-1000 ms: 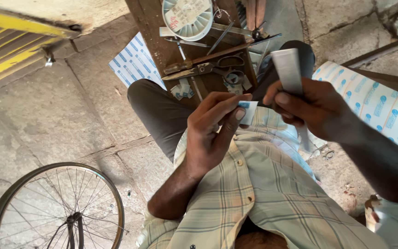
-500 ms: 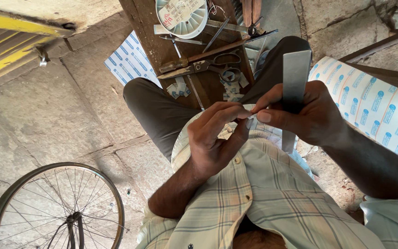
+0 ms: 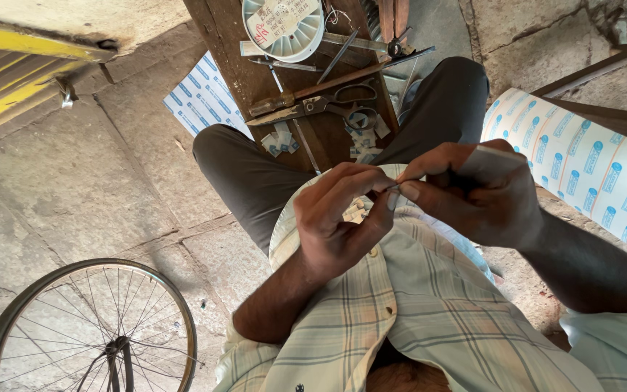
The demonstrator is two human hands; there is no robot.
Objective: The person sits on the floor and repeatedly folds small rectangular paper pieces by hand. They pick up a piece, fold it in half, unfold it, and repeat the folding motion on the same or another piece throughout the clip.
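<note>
over the lap, left hand (image 3: 339, 218) meets right hand (image 3: 473, 192), fingertips pinched.

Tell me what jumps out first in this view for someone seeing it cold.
At centre, the left hand and right hand meet fingertip to fingertip, pinching something too small to identify. Beyond them, a wooden board carries large scissors and a round white tray. A bicycle wheel sits at bottom left.
</note>
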